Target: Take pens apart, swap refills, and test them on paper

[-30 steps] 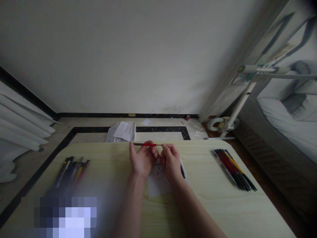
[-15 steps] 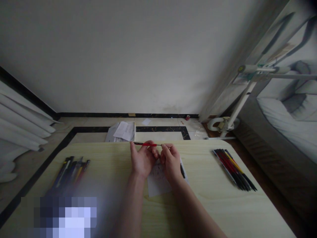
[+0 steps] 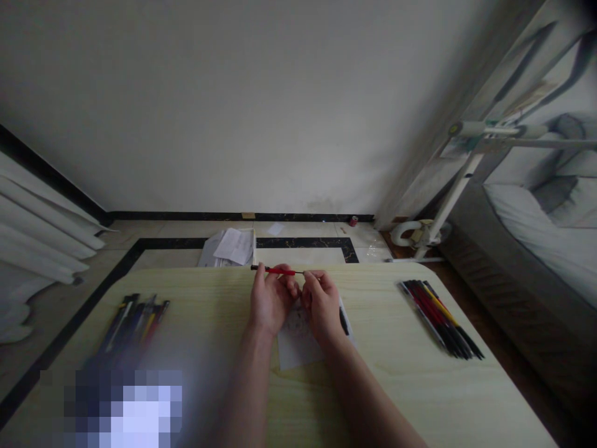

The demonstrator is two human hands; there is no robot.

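Observation:
A red pen (image 3: 282, 270) with a black end lies level over the table's far edge. My left hand (image 3: 270, 305) holds it, thumb against the black end and fingers curled below the red part. A thin rod sticks out of the pen's right end, and my right hand (image 3: 323, 305) pinches its tip between thumb and forefinger. Beneath both hands lies a sheet of paper (image 3: 298, 350) with faint scribbles, partly hidden by them. To the right of my right hand a black object (image 3: 344, 321), partly covered, rests by the paper.
Several pens (image 3: 441, 320) in black, red and yellow lie side by side on the right of the wooden table (image 3: 396, 398). Another group of pens (image 3: 135, 320) is on the left, blurred near a pixelated patch. Papers (image 3: 234, 246) sit beyond the far edge.
My left thumb has shifted a little to the right along the pen, so its black end now sticks out past the thumb. My right hand has barely moved.

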